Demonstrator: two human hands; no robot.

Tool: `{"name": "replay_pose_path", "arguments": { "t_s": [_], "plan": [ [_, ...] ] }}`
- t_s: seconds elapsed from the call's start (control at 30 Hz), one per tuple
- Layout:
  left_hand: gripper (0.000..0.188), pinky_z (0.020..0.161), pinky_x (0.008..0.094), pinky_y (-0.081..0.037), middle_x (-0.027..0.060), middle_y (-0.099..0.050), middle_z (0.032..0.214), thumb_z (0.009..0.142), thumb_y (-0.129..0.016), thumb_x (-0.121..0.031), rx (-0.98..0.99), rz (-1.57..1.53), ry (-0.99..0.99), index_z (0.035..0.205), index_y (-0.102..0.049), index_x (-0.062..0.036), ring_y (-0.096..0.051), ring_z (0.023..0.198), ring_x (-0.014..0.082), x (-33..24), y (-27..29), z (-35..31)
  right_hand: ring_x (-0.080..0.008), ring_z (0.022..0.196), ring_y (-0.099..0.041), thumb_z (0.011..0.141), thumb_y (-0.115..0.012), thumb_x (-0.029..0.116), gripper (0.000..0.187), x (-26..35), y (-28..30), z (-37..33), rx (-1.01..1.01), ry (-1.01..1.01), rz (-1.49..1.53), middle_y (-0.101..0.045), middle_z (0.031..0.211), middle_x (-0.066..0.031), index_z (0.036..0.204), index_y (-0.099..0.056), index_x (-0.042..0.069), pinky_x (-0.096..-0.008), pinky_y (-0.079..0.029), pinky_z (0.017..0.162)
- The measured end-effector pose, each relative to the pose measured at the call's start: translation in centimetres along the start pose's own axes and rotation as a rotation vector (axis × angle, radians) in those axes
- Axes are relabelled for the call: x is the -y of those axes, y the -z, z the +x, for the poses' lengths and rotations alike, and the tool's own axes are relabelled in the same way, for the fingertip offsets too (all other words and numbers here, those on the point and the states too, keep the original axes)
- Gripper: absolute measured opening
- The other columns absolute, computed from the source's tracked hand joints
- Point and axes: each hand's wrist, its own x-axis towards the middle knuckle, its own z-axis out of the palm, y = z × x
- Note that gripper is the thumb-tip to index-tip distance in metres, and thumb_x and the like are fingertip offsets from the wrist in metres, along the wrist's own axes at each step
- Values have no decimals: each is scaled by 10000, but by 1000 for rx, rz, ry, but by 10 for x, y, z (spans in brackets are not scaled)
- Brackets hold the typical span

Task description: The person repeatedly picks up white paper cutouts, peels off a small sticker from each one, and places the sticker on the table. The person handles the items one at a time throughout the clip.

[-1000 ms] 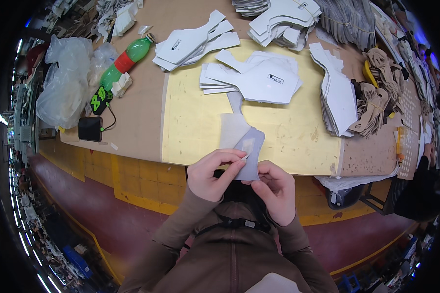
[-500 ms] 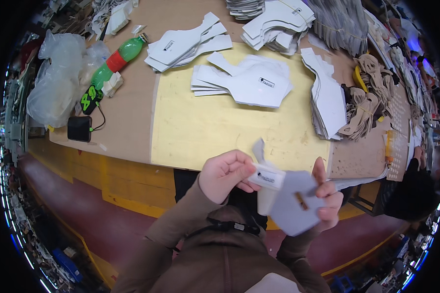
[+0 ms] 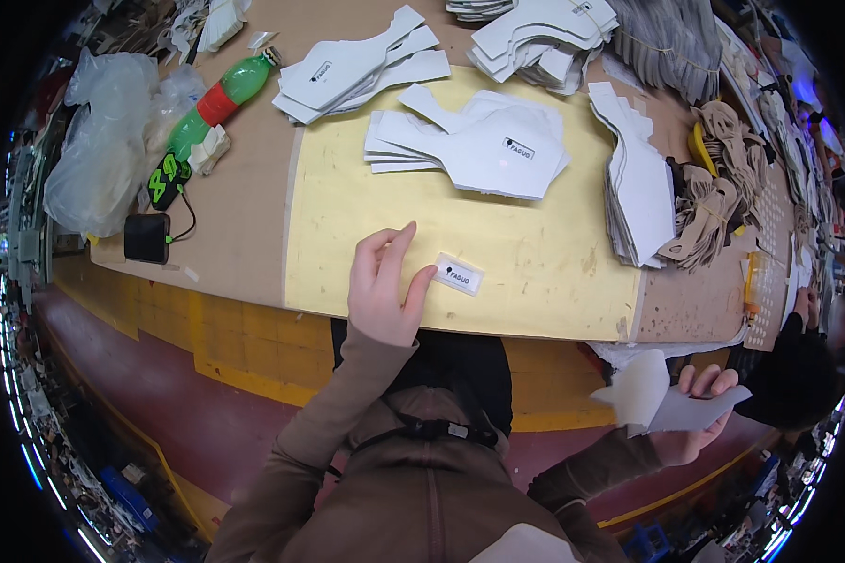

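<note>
My left hand (image 3: 382,281) is over the yellow sheet (image 3: 535,300) on the table, fingers apart and holding nothing. Its thumb tip is close to the left end of a small white rectangular label (image 3: 460,274) with dark print, which lies on the sheet; whether they touch I cannot tell. Off the table's front edge at the right, my right hand (image 3: 710,383) grips a bent cut piece (image 3: 693,409), pale grey on one face, with a curled white part. Beyond my left hand lies a stack of printed white cut pieces (image 3: 498,150).
More white cut pieces lie at the back left (image 3: 343,75) and right (image 3: 638,188). Bundled beige straps (image 3: 714,188) sit farther right. A green bottle (image 3: 239,80), a clear plastic bag (image 3: 103,150) and a black power bank (image 3: 146,238) are at left. Another person's hand (image 3: 806,305) shows far right.
The small label has left my left hand and now lies on the yellow sheet. My left hand has opened and moved forward. My right hand has carried the cut piece rightward, away from the left.
</note>
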Motion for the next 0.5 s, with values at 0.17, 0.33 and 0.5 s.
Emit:
{"name": "replay_pose_path", "arguments": {
  "t_s": [0.17, 0.33, 0.5],
  "plan": [
    [530, 1053, 440, -445, 114, -533, 1446, 910, -729, -232, 260, 111, -381, 1391, -574, -70, -524, 1330, 254, -5, 5, -17, -165, 913, -588, 936, -706, 167, 417, -10, 11, 12, 179, -185, 305, -490, 1181, -144, 1283, -520, 30, -319, -565, 829],
    [785, 1154, 467, -315, 57, -414, 1593, 872, -669, -550, 503, 357, -276, 1535, -436, -201, -406, 1449, 225, -13, 5, -33, -224, 1166, -587, 1073, -478, 334, 392, -9, 17, 23, 265, -395, 884, -524, 1201, -175, 1296, -395, 22, -416, -546, 979],
    [776, 1162, 499, -262, 59, -327, 1642, 849, -642, -618, 521, 507, -281, 1540, -423, -341, -336, 1486, 216, -13, 1, -37, -271, 1060, -607, 1057, -495, 343, 358, -35, -2, 14, 96, -197, 950, -591, 1077, -165, 1247, -495, 39, -355, -541, 872]
  ]
}}
